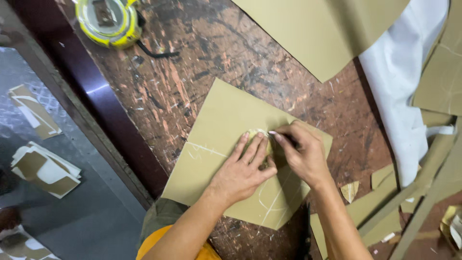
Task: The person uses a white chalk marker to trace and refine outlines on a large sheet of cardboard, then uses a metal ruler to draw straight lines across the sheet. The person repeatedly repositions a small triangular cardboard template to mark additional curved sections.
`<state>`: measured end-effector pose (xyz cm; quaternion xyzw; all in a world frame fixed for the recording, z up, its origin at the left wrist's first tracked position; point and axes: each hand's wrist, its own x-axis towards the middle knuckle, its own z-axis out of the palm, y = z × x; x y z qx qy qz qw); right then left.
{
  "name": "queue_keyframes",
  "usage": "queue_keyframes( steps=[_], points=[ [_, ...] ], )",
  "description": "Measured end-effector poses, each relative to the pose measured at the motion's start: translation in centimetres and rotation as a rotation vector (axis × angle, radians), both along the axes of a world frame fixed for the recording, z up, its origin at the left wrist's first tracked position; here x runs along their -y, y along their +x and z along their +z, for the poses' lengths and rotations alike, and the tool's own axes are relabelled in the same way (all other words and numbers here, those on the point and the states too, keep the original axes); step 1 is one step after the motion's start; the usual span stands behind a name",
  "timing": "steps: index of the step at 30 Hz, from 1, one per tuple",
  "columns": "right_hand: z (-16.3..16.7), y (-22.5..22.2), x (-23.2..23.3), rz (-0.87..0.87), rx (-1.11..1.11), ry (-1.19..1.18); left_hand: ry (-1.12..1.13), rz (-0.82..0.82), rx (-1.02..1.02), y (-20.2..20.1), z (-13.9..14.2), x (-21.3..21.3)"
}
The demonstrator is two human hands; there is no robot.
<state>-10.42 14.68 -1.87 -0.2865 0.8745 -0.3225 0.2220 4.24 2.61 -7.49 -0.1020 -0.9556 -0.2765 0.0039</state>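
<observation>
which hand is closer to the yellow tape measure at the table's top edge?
Left. The left hand lies flat on the tan sheet, below-right of the tape measure; the right hand sits farther right.

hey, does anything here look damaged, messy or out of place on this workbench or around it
The wooden table is badly scratched and worn, paint scraped off in patches. Cardboard offcuts lie scattered on the floor to the left. The tan sheet under the left hand and right hand looks intact, with white lines marked on it.

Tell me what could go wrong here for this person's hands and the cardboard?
The left hand presses a small yellowish template flat, fingertips beside the marking tool in the right hand; a slip could mark a finger. The cardboard sheet lies loose on the scarred wooden table, so it might shift and spoil the line.
</observation>
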Motion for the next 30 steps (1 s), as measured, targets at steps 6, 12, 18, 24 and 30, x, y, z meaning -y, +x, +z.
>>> queue_keyframes(
  steps=[6,12,18,24,30],
  points=[
    [-0.5,0.4,0.0,0.024,-0.05,0.001,0.008,-0.019,0.035,0.0,0.0,0.0],
    [-0.6,0.2,1.8,0.1,-0.044,-0.042,0.038,-0.035,0.055,0.1,-0.3,-0.3],
    [-0.8,-0.6,3.4,0.246,-0.008,-0.063,0.069,-0.016,0.027,0.2,-0.4,-0.3],
    [-0.3,-1.3,3.4,0.124,0.083,-0.076,0.052,0.022,0.001,0.1,0.2,0.0],
    [-0.4,-0.4,3.7,0.151,0.034,-0.015,-0.027,-0.017,0.017,0.2,0.1,-0.1]
  ],
)
